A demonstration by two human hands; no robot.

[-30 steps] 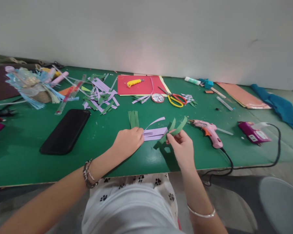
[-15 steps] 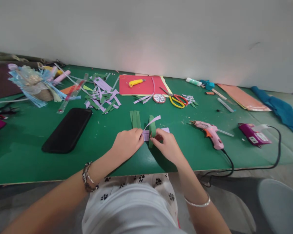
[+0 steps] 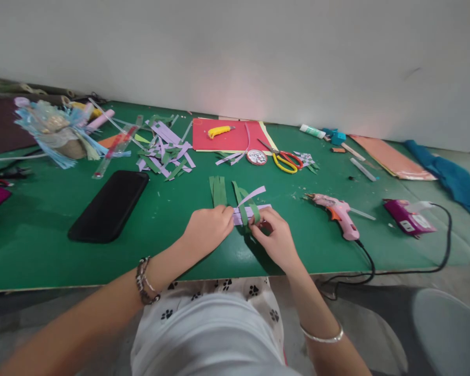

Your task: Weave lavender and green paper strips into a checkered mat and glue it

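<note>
Lilac paper strips (image 3: pixel 238 217) lie side by side on the green table in front of me, with green paper strips (image 3: pixel 219 191) crossing them. My left hand (image 3: pixel 209 228) is closed over the crossing point and pins the strips against the tabletop; its fingertips partly hide them. Between the thumb and fingers of my right hand (image 3: pixel 274 237) is a green paper strip (image 3: pixel 254 204), bent up in a loop above the lilac ones. One lilac strip end (image 3: pixel 254 194) sticks up and curls to the right. Where the strips pass under my fingers is hidden.
A black phone (image 3: pixel 108 207) lies left; a pink glue gun (image 3: pixel 336 210) with its cord lies right. Behind are paper scraps (image 3: pixel 166 149), red paper (image 3: pixel 229 142) under a yellow cutter (image 3: pixel 220 132), and scissors (image 3: pixel 285 159). The table's front edge (image 3: pixel 82 286) is near my forearms.
My right hand has shifted slightly right and drawn the green strip's loop over to the right. Another green strip now shows separately beside it. My left hand stays on the strips.
</note>
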